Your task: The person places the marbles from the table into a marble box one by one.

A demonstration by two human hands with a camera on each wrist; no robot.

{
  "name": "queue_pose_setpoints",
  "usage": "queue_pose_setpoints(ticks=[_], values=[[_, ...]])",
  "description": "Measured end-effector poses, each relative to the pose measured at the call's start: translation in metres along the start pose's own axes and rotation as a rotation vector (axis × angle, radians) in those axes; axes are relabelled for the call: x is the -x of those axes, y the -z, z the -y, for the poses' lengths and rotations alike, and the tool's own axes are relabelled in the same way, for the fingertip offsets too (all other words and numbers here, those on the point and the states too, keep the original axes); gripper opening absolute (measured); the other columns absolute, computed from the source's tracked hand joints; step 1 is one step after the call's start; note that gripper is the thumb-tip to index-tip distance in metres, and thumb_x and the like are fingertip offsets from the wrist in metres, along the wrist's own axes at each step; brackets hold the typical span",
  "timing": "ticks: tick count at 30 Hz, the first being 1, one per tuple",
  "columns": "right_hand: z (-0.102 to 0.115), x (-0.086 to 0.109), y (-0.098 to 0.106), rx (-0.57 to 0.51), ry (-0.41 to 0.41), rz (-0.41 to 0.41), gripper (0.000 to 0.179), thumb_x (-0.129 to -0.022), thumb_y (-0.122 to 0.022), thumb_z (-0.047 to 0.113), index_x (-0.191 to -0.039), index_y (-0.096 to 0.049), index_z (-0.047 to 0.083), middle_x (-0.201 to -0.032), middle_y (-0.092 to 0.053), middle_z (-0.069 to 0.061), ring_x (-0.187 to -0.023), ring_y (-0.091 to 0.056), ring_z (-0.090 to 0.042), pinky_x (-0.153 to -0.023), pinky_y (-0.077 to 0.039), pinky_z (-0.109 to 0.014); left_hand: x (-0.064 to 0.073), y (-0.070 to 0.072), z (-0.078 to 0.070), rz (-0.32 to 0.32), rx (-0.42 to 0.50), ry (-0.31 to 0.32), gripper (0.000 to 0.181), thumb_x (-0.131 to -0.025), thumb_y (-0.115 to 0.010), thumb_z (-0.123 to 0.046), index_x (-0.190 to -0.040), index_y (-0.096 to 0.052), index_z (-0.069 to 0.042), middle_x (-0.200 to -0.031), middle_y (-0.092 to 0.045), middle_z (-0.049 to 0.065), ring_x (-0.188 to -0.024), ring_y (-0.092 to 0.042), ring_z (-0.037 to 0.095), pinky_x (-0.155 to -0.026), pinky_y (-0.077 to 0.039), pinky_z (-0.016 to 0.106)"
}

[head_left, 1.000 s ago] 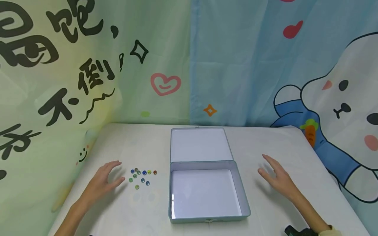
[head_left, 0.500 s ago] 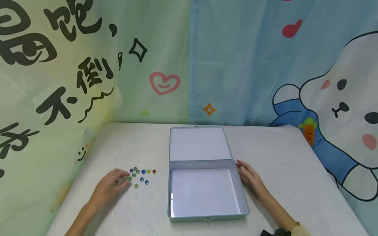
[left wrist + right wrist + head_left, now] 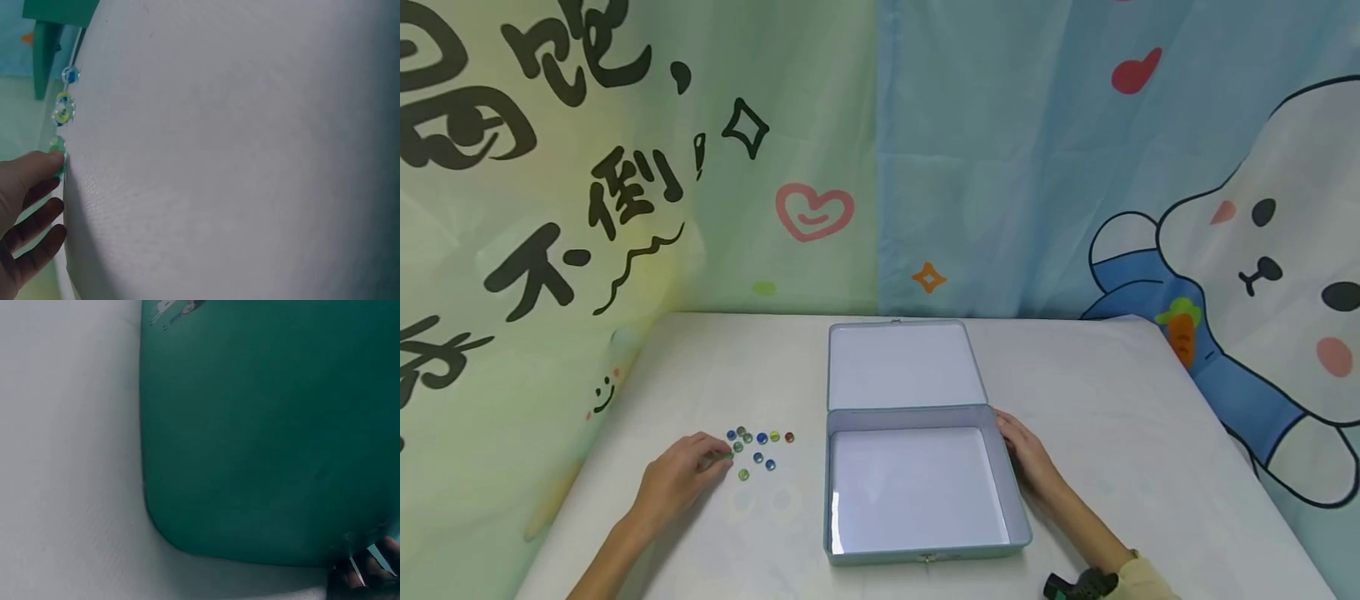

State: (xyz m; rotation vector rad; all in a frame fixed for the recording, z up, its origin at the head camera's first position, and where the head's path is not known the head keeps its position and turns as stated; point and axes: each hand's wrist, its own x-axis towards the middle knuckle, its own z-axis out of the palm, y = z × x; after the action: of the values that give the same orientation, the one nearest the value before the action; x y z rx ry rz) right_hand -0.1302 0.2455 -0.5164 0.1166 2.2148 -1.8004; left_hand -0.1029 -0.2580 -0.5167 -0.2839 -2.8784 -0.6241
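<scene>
White table before a printed curtain, your left hand pinching a green marble just left of other marbles, your right hand, fingers relaxed, touching the right side of the box.

Your left hand pinches, its lower fingers spread apart; your right hand points forward, fingertips partly hidden, forearm slanting inward.
</scene>
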Motion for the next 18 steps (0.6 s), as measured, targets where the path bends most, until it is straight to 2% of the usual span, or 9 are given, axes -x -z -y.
queue_pose_setpoints(ticks=[4,12,15,18], values=[[0.001,0.002,-0.002,0.072,-0.004,-0.029,0.056,-0.105,-0.029,0.044,-0.146,-0.039,0.006,-0.142,-0.047,-0.020,-0.115,-0.050,-0.017,-0.094,-0.041,-0.031,0.000,0.000,0.000,0.016,-0.005,0.010,0.018,-0.076,-0.081,-0.019,-0.092,-0.072,-0.020,-0.087,-0.070,-0.008,-0.079,-0.063,0.010,-0.063,-0.049,0.023],[0.002,0.006,-0.011,0.119,0.019,-0.093,0.058,-0.105,-0.023,0.045,-0.147,-0.035,0.006,-0.139,-0.048,-0.020,-0.114,-0.050,-0.022,-0.091,-0.041,-0.031,-0.002,0.002,-0.004,0.004,-0.004,0.000,0.018,-0.077,-0.079,-0.018,-0.094,-0.073,-0.017,-0.091,-0.072,-0.003,-0.084,-0.065,0.015,-0.068,-0.052,0.030],[0.001,0.006,-0.012,0.117,0.008,-0.103,0.059,-0.104,-0.022,0.048,-0.147,-0.035,0.009,-0.138,-0.049,-0.019,-0.113,-0.050,-0.023,-0.089,-0.041,-0.030,-0.004,0.004,-0.007,-0.022,0.015,-0.023,0.019,-0.076,-0.080,-0.016,-0.093,-0.073,-0.015,-0.088,-0.072,-0.003,-0.080,-0.065,0.014,-0.066,-0.052,0.027],[0.001,0.004,-0.012,0.097,0.005,-0.105,0.058,-0.104,-0.023,0.049,-0.146,-0.036,0.011,-0.136,-0.049,-0.019,-0.112,-0.050,-0.025,-0.088,-0.040,-0.031,-0.007,0.005,-0.012,-0.072,0.062,-0.081,0.019,-0.074,-0.082,-0.011,-0.090,-0.073,-0.013,-0.085,-0.072,-0.002,-0.076,-0.065,0.013,-0.064,-0.053,0.024]])
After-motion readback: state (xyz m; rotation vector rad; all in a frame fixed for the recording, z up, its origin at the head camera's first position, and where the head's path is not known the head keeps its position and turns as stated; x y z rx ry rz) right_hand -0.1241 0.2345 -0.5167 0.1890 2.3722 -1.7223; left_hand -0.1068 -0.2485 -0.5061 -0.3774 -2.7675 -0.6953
